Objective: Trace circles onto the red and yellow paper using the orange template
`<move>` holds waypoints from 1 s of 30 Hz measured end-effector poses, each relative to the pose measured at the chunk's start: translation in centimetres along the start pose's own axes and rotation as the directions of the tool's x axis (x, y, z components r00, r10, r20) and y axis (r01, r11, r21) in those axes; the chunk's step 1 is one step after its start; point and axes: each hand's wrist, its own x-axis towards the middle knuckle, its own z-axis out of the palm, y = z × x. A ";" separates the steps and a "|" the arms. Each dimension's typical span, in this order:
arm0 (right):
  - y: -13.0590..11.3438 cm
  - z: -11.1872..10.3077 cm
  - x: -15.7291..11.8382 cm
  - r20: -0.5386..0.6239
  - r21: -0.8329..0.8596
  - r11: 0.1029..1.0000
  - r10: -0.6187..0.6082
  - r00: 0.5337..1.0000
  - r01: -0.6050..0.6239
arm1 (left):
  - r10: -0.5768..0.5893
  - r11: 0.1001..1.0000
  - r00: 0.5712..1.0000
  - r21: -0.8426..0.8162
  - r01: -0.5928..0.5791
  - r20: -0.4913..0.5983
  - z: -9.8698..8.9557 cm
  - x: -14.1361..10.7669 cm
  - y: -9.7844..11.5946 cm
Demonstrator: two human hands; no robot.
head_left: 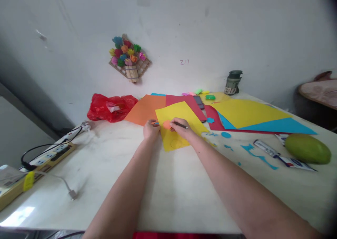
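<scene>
A yellow sheet point(189, 118) lies on the table with faint curved outlines near its lower edge. On it rests a small orange paper piece point(166, 124). My right hand point(181, 126) is closed around a dark pen point(180, 125), its tip side beside the orange piece. At the sheet's left edge is my left hand point(152, 129), fingers bent together around something blue and thin that I cannot make out. An orange sheet point(143, 109) and a red sheet point(181, 100) lie partly under the yellow one.
Blue paper scraps point(259, 156), a glue tube point(266, 148) and a green fruit point(307, 148) lie at the right. A red plastic bag point(112, 107) sits at the back left, a power strip point(47, 158) at the left edge. A dark jar point(233, 83) stands behind.
</scene>
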 end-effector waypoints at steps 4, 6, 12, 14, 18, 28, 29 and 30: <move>-0.5 0.1 -0.2 0.015 0.197 0.976 0.095 0.995 -0.096 | 0.057 0.998 0.997 -0.013 -0.057 0.048 0.6 -0.8 0.3; -0.9 0.0 -0.5 0.026 0.243 0.963 0.117 0.993 -0.120 | 0.086 0.996 0.994 0.000 -0.086 0.063 0.7 -1.1 0.4; -1.6 -0.5 -0.8 0.107 0.141 0.976 0.152 0.982 -0.167 | 0.213 0.974 0.975 0.064 -0.217 0.061 0.1 -1.1 0.9; -1.3 -0.7 -0.8 0.128 0.107 0.984 0.127 0.984 -0.141 | 0.257 0.962 0.965 0.082 -0.260 0.049 -0.1 -0.9 0.9; -0.8 -0.8 -0.7 0.167 0.050 0.994 0.090 0.982 -0.100 | 0.299 0.945 0.953 0.121 -0.304 0.055 -0.1 -0.4 0.3; 0.6 0.2 -0.5 0.187 -0.184 0.982 -0.002 0.982 0.037 | 0.301 0.933 0.946 0.170 -0.318 0.119 -0.5 0.1 -0.8; 0.7 0.2 -0.6 0.186 -0.199 0.979 -0.001 0.982 0.039 | 0.301 0.933 0.945 0.166 -0.320 0.131 -0.6 0.2 -0.8; 0.7 0.3 -0.6 0.183 -0.210 0.977 0.000 0.983 0.039 | 0.299 0.933 0.943 0.162 -0.321 0.144 -0.7 0.2 -0.9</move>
